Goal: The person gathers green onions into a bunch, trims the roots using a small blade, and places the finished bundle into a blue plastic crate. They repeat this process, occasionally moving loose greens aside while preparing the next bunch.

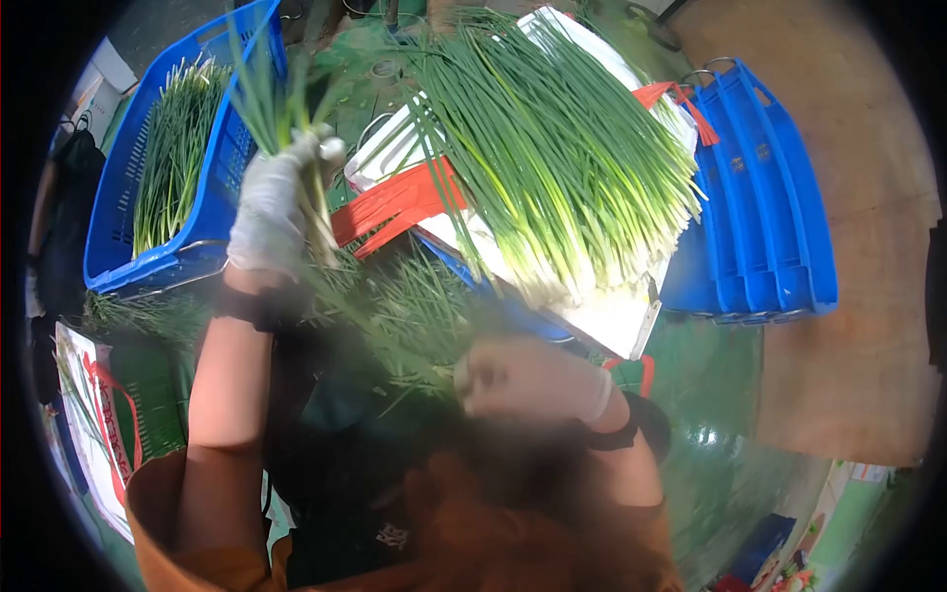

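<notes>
My left hand (271, 202), in a white glove, is closed around a small bunch of green onions (261, 104). Their green leaves point up and away, and pale stems hang below the fist. Lower down, my right hand (528, 380), also gloved, is blurred, with its fingers curled in. Whether anything is inside them I cannot make out. Loose green trimmings (419, 311) lie between and below both hands. Beyond the right hand, a large pile of green onions (562, 158) rests on a white board (617, 321), white root ends toward me and to the right.
On the left stands a blue basket (187, 232) with more green onions inside. Ribbed blue crates (764, 197) stand at the right. Red straps (400, 202) stick out from under the pile. A white bag with red handles (94, 424) sits at lower left.
</notes>
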A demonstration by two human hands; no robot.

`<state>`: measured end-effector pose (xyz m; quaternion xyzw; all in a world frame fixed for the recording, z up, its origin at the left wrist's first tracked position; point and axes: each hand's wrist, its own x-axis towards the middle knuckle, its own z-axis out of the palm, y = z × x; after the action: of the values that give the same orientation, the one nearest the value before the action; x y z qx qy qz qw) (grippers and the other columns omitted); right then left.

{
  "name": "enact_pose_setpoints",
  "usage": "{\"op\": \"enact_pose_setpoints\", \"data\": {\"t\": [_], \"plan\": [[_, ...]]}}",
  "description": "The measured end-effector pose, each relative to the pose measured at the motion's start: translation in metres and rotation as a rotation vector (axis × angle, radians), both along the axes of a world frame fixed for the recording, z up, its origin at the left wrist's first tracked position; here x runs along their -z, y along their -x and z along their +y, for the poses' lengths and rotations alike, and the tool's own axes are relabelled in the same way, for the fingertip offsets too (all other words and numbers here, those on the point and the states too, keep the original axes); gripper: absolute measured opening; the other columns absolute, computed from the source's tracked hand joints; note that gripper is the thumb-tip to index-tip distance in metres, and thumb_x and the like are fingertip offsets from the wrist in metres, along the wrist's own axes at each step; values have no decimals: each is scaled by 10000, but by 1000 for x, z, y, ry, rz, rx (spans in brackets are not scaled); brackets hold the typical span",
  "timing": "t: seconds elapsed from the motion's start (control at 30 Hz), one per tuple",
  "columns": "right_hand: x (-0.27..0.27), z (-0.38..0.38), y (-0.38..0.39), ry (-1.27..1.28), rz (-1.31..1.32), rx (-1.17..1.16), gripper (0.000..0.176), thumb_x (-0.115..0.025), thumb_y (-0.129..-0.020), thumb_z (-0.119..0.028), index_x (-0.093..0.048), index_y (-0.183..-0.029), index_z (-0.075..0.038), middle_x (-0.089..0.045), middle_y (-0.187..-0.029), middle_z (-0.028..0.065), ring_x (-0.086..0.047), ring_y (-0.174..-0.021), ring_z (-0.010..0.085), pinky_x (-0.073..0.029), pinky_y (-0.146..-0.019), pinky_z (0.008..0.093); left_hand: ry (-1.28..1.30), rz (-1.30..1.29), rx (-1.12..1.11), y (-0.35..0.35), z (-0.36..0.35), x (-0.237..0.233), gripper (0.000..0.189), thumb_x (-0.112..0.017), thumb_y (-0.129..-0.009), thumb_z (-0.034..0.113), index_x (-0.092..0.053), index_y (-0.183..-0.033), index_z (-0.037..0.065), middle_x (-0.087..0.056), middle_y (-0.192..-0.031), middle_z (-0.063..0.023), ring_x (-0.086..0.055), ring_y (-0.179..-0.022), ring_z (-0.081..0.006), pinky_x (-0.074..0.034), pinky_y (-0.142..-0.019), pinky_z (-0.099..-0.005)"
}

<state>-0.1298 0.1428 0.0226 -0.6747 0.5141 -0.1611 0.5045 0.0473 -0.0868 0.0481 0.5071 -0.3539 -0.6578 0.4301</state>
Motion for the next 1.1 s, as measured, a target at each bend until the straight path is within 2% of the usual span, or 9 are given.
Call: {"op": "enact_pose_setpoints", "data": {"t": [0.07,0.1,0.23,0.37,0.5,0.6,0.83,1.03,1.1], "plan": [[1,-6,12,258,126,678,215,-696,-764,-271,-631,-823,-74,-588,-850,120,-574,-762,284,-437,-687,390,143,112,11,-7,-5,2,238,-616,-888,148,-588,-1071,-1,-654,-832,-65,-621,-709,-102,-494,-639,-206],[10,-17,23,530,850,700,194,-706,-739,-261,-640,-753,-79,-570,-817,108,-548,-749,280,-407,-658,410,160,141,28,-6,-5,2,247,-624,-882,156,-585,-1068,-2,-652,-835,-63,-607,-678,-79,-484,-621,-191],[31,-27,39,801,1112,665,117,-658,-756,-193,-634,-723,-83,-555,-792,82,-534,-774,269,-399,-674,396,-131,358,365,18,34,13,302,-660,-803,27,-552,-1080,-29,-648,-851,-71,-519,-537,-36,-431,-458,-130],[-15,-29,-7,441,915,609,100,-648,-762,-157,-605,-746,-68,-513,-771,73,-513,-799,285,-395,-711,419,-383,239,508,38,76,22,250,-649,-862,95,-564,-1079,5,-664,-880,-58,-504,-505,-15,-432,-434,-128],[5,-16,-25,643,469,680,242,-713,-765,-159,-576,-918,-31,-542,-768,77,-553,-745,233,-433,-687,380,-387,213,515,27,84,39,157,-613,-880,92,-606,-1015,13,-639,-847,-35,-540,-546,-70,-454,-478,-178],[5,-23,-19,0,-404,941,222,-670,-863,-186,-589,-903,17,-592,-725,43,-531,-673,83,-430,-604,248,-477,295,617,25,86,42,226,-613,-876,73,-595,-1092,8,-652,-925,-68,-626,-780,-135,-523,-700,-246],[9,-19,-25,-164,-606,1083,125,-607,-868,-107,-592,-816,6,-565,-696,24,-513,-648,89,-429,-613,247,-227,234,556,24,91,26,308,-683,-842,126,-597,-1107,-6,-647,-964,-62,-610,-896,-148,-489,-821,-284],[11,4,-18,-5,65,294,226,-642,-824,-259,-631,-821,-34,-624,-752,108,-611,-694,241,-478,-672,331,41,141,10,0,11,-2,244,-599,-884,136,-609,-1045,-48,-634,-1047,-150,-607,-1018,-214,-523,-848,-305],[2,-8,-9,273,399,517,197,-660,-785,-261,-640,-836,-71,-614,-780,96,-605,-772,271,-467,-709,386,110,321,-21,2,13,-19,254,-554,-903,85,-556,-1087,-90,-635,-933,-127,-631,-798,-177,-556,-704,-262]]}}
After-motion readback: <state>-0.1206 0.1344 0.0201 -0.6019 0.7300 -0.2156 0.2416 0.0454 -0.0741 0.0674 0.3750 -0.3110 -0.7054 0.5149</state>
